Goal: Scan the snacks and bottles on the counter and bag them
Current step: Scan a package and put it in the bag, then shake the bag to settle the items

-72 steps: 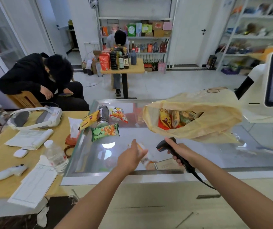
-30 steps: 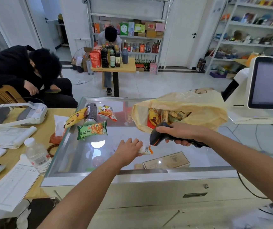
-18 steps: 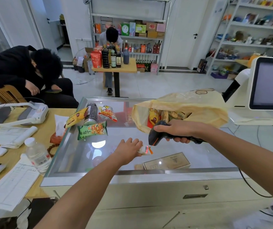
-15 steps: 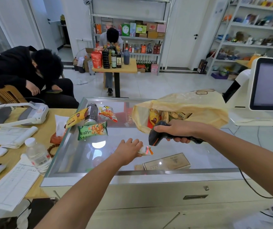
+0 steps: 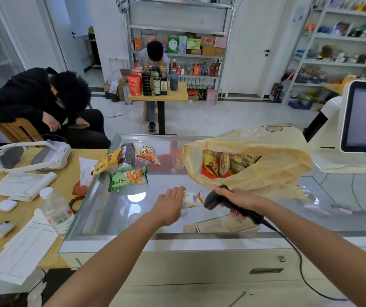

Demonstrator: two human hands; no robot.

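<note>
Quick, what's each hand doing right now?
Left hand: holding a small snack pack.
Right hand: gripping the scanner.

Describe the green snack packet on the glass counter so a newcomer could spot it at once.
Start at the glass-topped counter; a cluster of goods lies near its far left corner. The flat green snack packet is the cluster's nearest item, in front of a dark bottle lying on its side. Only it is green; the yellow packet and red-and-white packet lie farther back.
</note>
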